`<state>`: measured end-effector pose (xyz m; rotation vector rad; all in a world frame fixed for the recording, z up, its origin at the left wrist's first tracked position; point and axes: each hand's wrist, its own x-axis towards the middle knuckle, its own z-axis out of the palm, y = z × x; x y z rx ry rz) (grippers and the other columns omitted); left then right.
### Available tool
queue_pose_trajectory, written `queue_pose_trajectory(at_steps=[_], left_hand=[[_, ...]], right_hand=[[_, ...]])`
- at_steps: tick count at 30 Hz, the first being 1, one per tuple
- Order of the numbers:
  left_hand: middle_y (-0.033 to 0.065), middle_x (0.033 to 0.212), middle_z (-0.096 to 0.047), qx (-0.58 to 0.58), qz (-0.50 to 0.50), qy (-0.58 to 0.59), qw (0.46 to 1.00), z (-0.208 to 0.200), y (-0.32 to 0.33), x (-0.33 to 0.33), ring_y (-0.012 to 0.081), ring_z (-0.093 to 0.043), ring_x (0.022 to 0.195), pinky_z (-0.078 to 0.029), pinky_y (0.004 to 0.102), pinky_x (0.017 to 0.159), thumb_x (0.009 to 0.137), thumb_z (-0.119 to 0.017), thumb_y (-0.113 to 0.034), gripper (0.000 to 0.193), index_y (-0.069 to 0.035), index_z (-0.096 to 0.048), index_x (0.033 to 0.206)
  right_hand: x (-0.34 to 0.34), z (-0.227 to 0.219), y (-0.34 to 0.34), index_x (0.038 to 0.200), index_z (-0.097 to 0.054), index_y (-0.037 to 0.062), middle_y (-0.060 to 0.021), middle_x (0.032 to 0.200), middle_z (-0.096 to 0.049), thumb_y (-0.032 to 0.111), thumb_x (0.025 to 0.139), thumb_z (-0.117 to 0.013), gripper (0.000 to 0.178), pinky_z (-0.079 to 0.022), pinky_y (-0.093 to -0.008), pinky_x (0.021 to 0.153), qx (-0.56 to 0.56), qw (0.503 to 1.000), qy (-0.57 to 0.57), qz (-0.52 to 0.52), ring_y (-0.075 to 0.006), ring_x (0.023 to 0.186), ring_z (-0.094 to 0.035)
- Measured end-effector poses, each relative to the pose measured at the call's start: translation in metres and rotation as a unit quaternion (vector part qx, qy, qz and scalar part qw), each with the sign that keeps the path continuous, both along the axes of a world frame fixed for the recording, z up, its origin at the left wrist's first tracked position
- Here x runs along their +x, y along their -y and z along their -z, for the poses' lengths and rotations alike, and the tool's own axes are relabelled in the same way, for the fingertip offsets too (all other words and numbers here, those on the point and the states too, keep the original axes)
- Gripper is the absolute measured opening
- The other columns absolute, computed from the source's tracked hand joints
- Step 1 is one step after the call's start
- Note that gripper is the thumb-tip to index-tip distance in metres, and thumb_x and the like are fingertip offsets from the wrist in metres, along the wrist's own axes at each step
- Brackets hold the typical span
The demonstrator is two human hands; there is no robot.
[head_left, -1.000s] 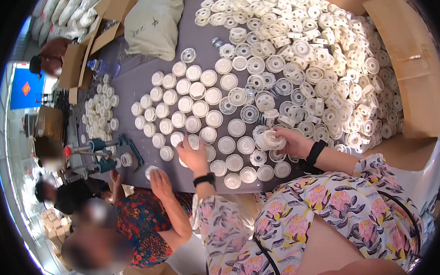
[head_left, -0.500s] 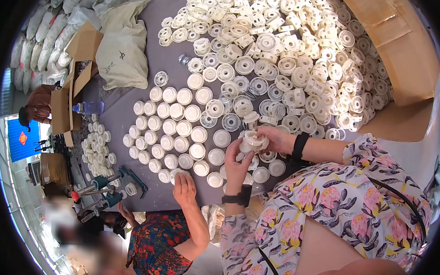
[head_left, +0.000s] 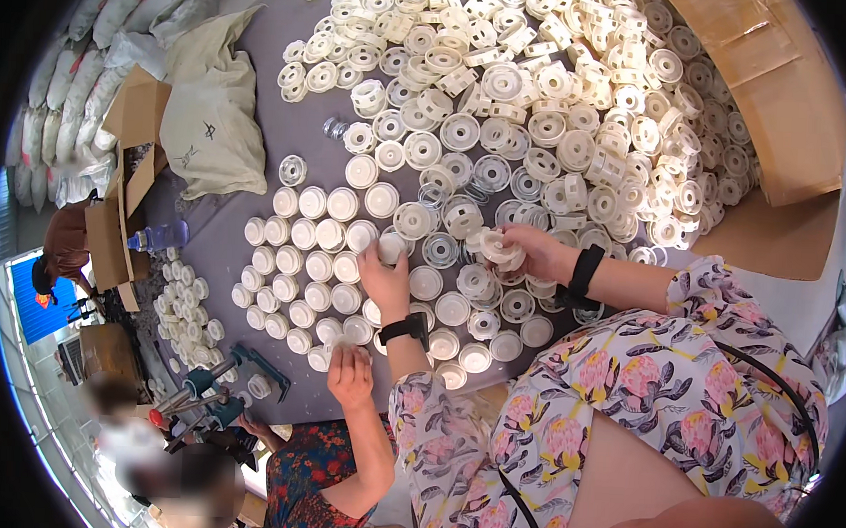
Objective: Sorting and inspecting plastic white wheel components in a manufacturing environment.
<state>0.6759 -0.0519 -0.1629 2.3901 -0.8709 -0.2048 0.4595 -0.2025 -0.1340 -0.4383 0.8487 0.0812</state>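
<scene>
My left hand (head_left: 385,279) reaches over the rows of finished-looking white round caps and has its fingers closed round a white plastic cap (head_left: 393,248). To the right, my right hand (head_left: 539,254) grips a white plastic ring part (head_left: 502,250) with cut-out sides; the fingers partly hide it. Beneath and beside the hands lie clear discs (head_left: 441,250), metal springs (head_left: 483,188) and more white rings. White caps (head_left: 320,267) stand close together in uneven rows left of my left hand.
A big heap of white ring parts (head_left: 581,110) spreads over the far right, against a cardboard box (head_left: 761,81). A co-worker's hand (head_left: 350,379) touches a cap at the near edge. A cloth sack (head_left: 214,113), a bottle (head_left: 165,237) and a green hand press (head_left: 215,387) are on the left.
My left hand has left the part held by both hands and moved left to the caps, now holding one. My right hand keeps its ring part and has shifted slightly right.
</scene>
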Motion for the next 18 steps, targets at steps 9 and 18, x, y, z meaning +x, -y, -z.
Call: queue_pose_trajectory(at_steps=[9, 18], left_hand=[[0.0172, 0.099, -0.052, 0.038, -0.014, -0.083, 0.996, -0.019, -0.013, -0.016, 0.0320, -0.053, 0.090, -0.044, 0.0377, 0.081, 0.063, -0.076, -0.018, 0.049, 0.000, -0.055, 0.103], [0.0180, 0.091, -0.051, 0.123, 0.014, 0.047, 0.991, -0.008, 0.006, -0.024, 0.0374, -0.053, 0.085, -0.044, 0.0443, 0.075, 0.059, -0.075, -0.016, 0.045, -0.003, -0.051, 0.095]], right_hand=[[0.000, -0.005, -0.004, 0.110, -0.048, 0.0123, -0.0067, 0.101, -0.059, 0.012, 0.080, -0.047, 0.030, -0.050, -0.0416, 0.070, 0.013, 1.000, -0.015, -0.009, -0.0235, 0.090, -0.062], [-0.003, -0.001, -0.007, 0.109, -0.047, 0.0128, -0.0064, 0.100, -0.059, 0.013, 0.079, -0.047, 0.030, -0.049, -0.0419, 0.069, 0.003, 1.000, -0.014, -0.001, -0.0228, 0.091, -0.062]])
